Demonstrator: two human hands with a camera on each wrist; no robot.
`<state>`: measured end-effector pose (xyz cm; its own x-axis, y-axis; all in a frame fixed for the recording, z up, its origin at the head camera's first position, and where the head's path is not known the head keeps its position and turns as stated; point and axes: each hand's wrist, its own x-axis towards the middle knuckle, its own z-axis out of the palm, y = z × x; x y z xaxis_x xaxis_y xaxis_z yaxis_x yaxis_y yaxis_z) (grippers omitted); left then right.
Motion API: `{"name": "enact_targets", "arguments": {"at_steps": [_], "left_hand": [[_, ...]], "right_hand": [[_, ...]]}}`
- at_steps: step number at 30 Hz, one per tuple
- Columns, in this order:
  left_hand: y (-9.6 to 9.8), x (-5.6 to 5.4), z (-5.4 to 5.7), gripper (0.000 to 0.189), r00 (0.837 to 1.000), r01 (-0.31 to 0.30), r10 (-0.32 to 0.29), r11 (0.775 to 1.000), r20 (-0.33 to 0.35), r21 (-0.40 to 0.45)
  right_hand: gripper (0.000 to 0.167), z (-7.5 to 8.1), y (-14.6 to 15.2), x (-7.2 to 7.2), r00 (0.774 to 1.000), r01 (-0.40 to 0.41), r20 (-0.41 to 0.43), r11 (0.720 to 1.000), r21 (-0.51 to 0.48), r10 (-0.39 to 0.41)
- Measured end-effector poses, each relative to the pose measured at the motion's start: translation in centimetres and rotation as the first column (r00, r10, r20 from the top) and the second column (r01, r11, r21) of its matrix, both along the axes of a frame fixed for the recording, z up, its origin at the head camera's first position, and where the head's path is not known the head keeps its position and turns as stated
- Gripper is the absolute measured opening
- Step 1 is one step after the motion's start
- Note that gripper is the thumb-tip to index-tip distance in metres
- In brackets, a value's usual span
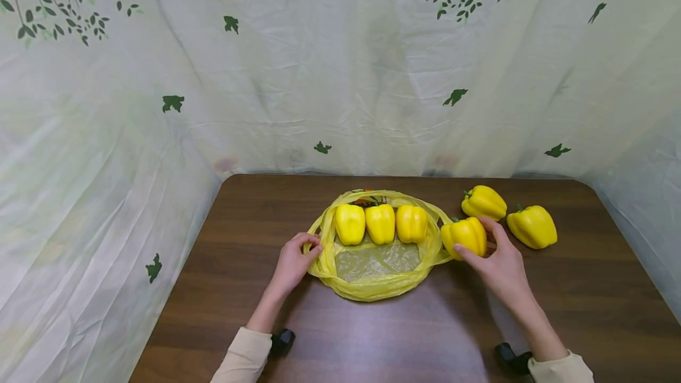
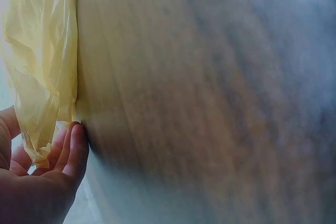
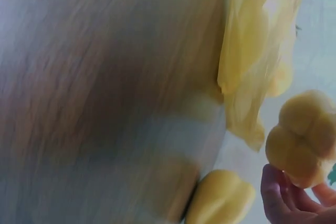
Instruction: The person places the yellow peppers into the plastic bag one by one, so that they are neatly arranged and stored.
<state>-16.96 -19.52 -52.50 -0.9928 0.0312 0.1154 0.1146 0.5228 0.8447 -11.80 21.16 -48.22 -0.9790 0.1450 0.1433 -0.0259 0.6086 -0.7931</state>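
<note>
A yellow plastic bag (image 1: 367,293) lies on the table with its mouth spread wide. Inside it, three yellow bell peppers (image 1: 380,224) sit in a row toward the far side. At the bag's left edge, my left hand (image 1: 292,262) pinches the handle; the left wrist view shows its thin film (image 2: 42,77) between the fingers. My right hand (image 1: 502,268) grips another yellow bell pepper (image 1: 468,236) just by the bag's right edge. Its lobed end (image 3: 302,137) faces the right wrist camera.
Two loose yellow bell peppers, one farther back (image 1: 485,203) and one to the right (image 1: 533,227), lie beyond my right hand on the brown wooden table (image 1: 255,205). A pale leaf-patterned curtain (image 1: 340,75) hangs behind the table and at its sides.
</note>
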Motion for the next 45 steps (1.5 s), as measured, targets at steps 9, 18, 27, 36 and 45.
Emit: {"name": "enact_targets", "arguments": {"at_steps": [9, 18, 27, 36, 45], "left_hand": [[0.0, -0.1, 0.1, 0.006, 1.0, -0.008, 0.008, 1.0, 0.005, -0.009], [0.0, -0.1, 0.3, 0.007, 1.0, 0.001, -0.001, 1.0, 0.001, -0.013], [0.0, -0.1, 0.3, 0.006, 1.0, 0.0, 0.001, 1.0, 0.019, -0.018], [0.0, -0.1, 0.2, 0.006, 1.0, -0.004, 0.005, 1.0, 0.015, -0.023], [-0.1, 0.0, 0.3, 0.006, 1.0, -0.001, 0.002, 1.0, 0.016, -0.016]], "right_hand": [[0.079, -0.2, -1.8, -0.1, 0.996, -0.086, -0.001, 0.991, -0.103, 0.086], [0.081, 0.1, -3.6, -0.2, 0.99, -0.138, 0.008, 0.978, -0.155, 0.141], [0.083, 0.4, -5.5, -0.2, 0.982, -0.18, 0.02, 0.968, -0.176, 0.186], [0.082, 0.1, -7.5, -0.5, 0.964, -0.257, 0.005, 0.936, -0.242, 0.266], [0.084, -0.3, -9.8, -0.7, 0.935, -0.34, -0.026, 0.877, -0.34, 0.353]]}}
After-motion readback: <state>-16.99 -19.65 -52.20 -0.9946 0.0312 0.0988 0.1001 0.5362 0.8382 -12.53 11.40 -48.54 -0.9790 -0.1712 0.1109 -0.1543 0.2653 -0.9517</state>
